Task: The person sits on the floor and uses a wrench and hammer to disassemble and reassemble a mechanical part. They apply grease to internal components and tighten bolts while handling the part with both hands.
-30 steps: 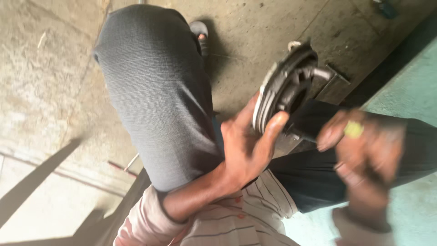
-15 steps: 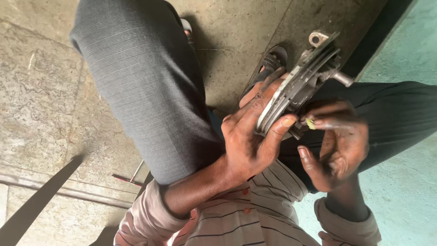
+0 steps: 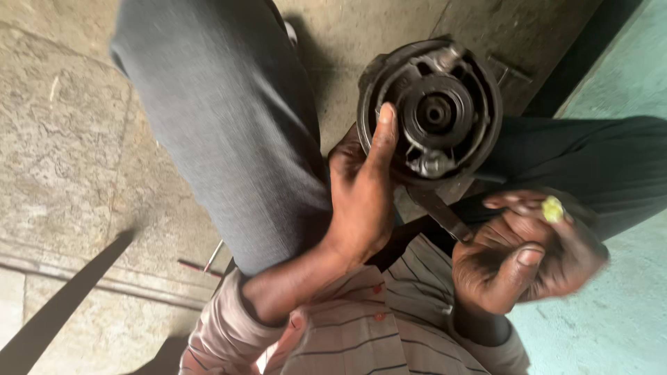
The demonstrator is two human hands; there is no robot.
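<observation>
The person is sitting with grey-trousered legs spread over a stone floor, and the left hand is gripping a round, dark, greasy metal drum-like part from the side, with the thumb lying up along its open face and the other fingers hidden behind it. The part is being held up above the lap, its open face turned to the camera, showing a central hub with a hole and springs or clips around it; the finer pieces inside are hard to make out in the dirt and shadow. A flat metal bar is sticking out beneath the part, its far end cut off behind the hands.

The right hand is hovering just below and to the right of the part, fingers half curled and blurred; a small yellowish bit is showing at the fingertips, though whether it is being pinched or is simply lying there is not clear. A striped shirt is filling the bottom edge. A thin rod-like tool is lying on the floor beside the left leg, partly hidden.
</observation>
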